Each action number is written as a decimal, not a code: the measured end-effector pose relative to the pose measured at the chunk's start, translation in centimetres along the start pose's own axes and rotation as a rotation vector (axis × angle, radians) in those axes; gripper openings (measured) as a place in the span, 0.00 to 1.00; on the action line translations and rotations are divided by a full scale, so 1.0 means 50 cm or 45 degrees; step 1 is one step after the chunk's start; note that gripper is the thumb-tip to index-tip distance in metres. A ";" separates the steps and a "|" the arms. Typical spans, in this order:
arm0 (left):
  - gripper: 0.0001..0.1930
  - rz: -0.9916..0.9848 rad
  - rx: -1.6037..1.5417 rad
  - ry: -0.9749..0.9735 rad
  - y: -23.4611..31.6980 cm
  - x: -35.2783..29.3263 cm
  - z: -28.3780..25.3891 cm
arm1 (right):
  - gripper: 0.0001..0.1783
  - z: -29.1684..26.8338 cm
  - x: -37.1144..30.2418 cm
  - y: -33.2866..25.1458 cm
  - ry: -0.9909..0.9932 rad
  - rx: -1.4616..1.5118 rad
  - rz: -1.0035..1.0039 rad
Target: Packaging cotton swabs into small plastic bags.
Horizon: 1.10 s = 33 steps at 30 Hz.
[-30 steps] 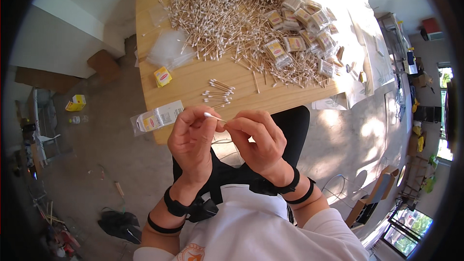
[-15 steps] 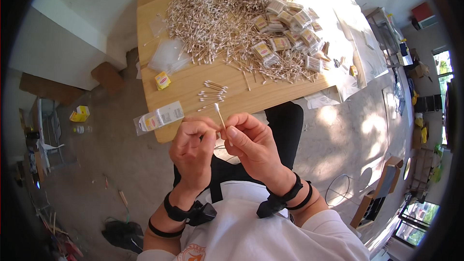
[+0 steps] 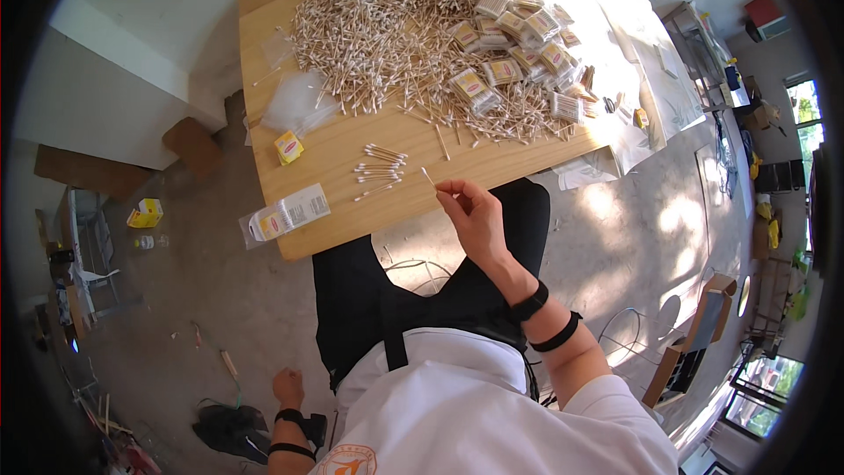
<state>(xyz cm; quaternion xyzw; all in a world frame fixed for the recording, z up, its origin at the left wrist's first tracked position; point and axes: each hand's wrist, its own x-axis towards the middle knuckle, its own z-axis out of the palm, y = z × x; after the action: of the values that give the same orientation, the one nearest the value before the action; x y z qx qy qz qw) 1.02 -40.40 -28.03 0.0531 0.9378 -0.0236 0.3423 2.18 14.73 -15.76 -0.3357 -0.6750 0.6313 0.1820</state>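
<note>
Between thumb and forefinger, my right hand (image 3: 473,215) pinches a cotton swab (image 3: 427,176), its white tip pointing up and left over the table's near edge. To the left of that tip, a small row of cotton swabs (image 3: 380,165) lies on the wooden table (image 3: 330,158). My left hand (image 3: 288,387) hangs low at my left side, away from the table; its fingers are too small and turned away to read. A large heap of loose cotton swabs (image 3: 387,35) covers the far part of the table.
Several filled swab packets (image 3: 505,72) are piled on the heap's right. A small yellow box (image 3: 287,148), a clear plastic bag (image 3: 299,104) and a printed clear packet (image 3: 290,213) lie along the table's left side. On the right, an open cardboard box (image 3: 699,334) stands on the floor.
My hands have come apart. The left dropped to my side; the right moved up and right toward the table edge, still pinching the cotton swab.
</note>
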 end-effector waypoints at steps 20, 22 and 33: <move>0.14 1.015 -0.762 0.500 0.525 0.167 -0.336 | 0.05 0.146 0.264 0.133 -0.244 -0.696 -0.561; 0.30 1.235 -0.572 0.669 0.591 0.185 -0.358 | 0.06 0.138 0.257 0.131 -0.278 -0.656 -0.584; 0.60 1.408 -0.433 0.547 0.748 0.329 -0.395 | 0.16 0.138 0.152 0.138 0.164 -0.425 -0.525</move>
<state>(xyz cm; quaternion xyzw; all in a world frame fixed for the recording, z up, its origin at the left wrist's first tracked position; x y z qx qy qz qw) -19.76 -0.30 -23.82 0.4796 0.8101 0.3185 0.1109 -6.30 14.74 -24.79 -0.2560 -0.8108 0.4383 0.2916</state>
